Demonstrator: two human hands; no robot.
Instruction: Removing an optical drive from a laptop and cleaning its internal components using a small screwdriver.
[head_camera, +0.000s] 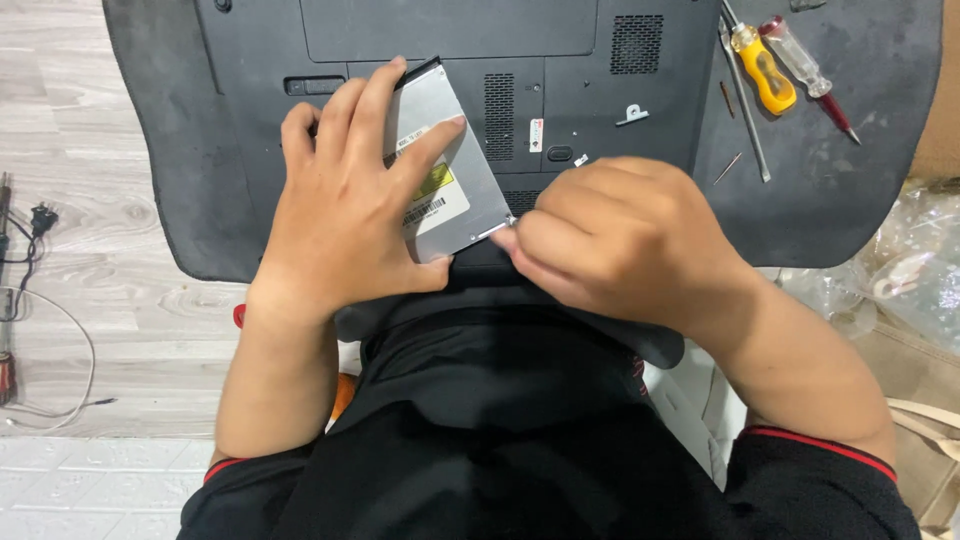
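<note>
We hold the silver optical drive (440, 170) flat under our left hand (350, 200) on the upturned black laptop (520, 60), while our right hand (620, 235) pinches narrowly at its corner bracket. If that pinch slips, we could bend the bracket or lose the loose screws (728, 168) lying on the mat (850, 200) by the yellow screwdriver (762, 68).

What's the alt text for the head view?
Left hand presses a silver optical drive flat on an upturned black laptop, while the right hand pinches the drive's corner. Two screwdrivers lie on the dark mat at right.
</note>
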